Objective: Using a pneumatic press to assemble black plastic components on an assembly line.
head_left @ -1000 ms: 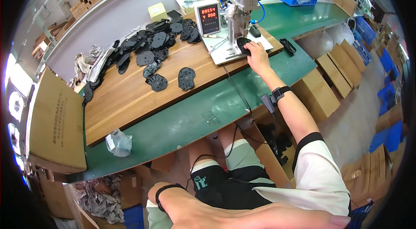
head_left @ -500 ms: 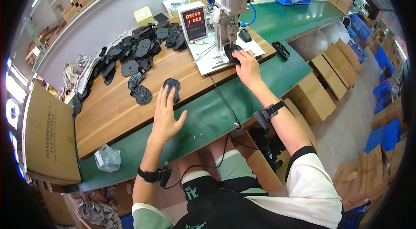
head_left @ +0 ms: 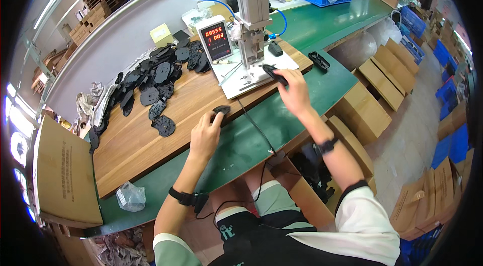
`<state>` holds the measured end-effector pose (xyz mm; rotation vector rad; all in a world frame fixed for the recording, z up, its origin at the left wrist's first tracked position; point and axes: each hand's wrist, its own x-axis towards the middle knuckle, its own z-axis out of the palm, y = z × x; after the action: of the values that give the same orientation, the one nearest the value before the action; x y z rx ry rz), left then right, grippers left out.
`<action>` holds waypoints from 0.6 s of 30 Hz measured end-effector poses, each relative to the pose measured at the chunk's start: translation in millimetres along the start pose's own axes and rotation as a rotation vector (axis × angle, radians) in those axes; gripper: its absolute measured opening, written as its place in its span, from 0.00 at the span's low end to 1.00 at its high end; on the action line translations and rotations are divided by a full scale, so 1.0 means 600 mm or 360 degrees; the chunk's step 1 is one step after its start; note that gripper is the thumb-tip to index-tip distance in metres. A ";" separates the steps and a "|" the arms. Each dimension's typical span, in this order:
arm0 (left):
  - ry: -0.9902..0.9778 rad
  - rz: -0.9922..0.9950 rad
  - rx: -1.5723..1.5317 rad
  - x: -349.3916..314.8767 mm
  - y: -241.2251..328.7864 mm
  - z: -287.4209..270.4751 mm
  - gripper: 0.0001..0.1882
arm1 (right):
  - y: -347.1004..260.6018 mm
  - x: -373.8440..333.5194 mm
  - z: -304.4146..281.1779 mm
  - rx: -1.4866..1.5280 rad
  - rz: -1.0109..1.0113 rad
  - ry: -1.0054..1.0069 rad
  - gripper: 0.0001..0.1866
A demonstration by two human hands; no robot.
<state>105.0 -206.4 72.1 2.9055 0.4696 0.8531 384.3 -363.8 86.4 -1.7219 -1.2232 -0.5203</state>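
Observation:
My left hand (head_left: 205, 134) pinches a black plastic shell piece (head_left: 222, 109), tilted up at the front edge of the wooden board (head_left: 193, 107). In my right hand (head_left: 294, 90) is another black plastic piece (head_left: 274, 74), held on edge in front of the press (head_left: 253, 27) and off its tool. The press's white base plate (head_left: 243, 83) lies beneath, with small metal fittings on it. Left of the press column stands a control box (head_left: 215, 39) with lit red digits. A heap of flat black plastic pieces (head_left: 149, 96) spreads over the board's left and back.
A small black part (head_left: 275, 49) sits on the base plate's far side, and a black shell (head_left: 319, 61) on the green table (head_left: 332, 82) to the right. Cardboard boxes (head_left: 359, 110) stand beyond the table's right edge. A black cable (head_left: 255, 127) crosses the front. Clear plastic bag (head_left: 131, 196) lies front left.
My right hand has drawn its black piece out from under the press tool and tilted it. My left hand has closed on the piece lying on the board and raised it. The view has shifted slightly.

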 end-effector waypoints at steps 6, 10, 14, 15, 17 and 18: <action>0.0137 0.0328 0.0104 0.096 0.063 0.045 0.34 | -0.064 -0.261 -0.143 -0.0080 0.0430 0.0649 0.19; 0.0115 0.0463 0.0129 0.162 0.096 0.088 0.36 | -0.042 -0.478 -0.190 -0.0418 0.0815 0.0312 0.20; 0.0108 0.0521 0.0384 0.218 0.092 0.147 0.34 | 0.018 -0.682 -0.206 -0.0439 0.1351 0.0139 0.18; 0.0099 0.0502 0.0380 0.228 0.087 0.154 0.34 | 0.032 -0.719 -0.207 -0.0469 0.1511 0.0089 0.17; 0.0092 0.0481 0.0375 0.237 0.092 0.168 0.34 | 0.065 -0.797 -0.204 -0.0499 0.1667 0.0037 0.16; 0.0041 0.0448 0.0358 0.243 0.103 0.174 0.33 | 0.082 -0.836 -0.202 -0.0592 0.1676 -0.0002 0.16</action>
<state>294.4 -218.0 69.1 3.2250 0.1678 0.9264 240.7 -723.2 -258.5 -2.3675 -0.0892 -0.0897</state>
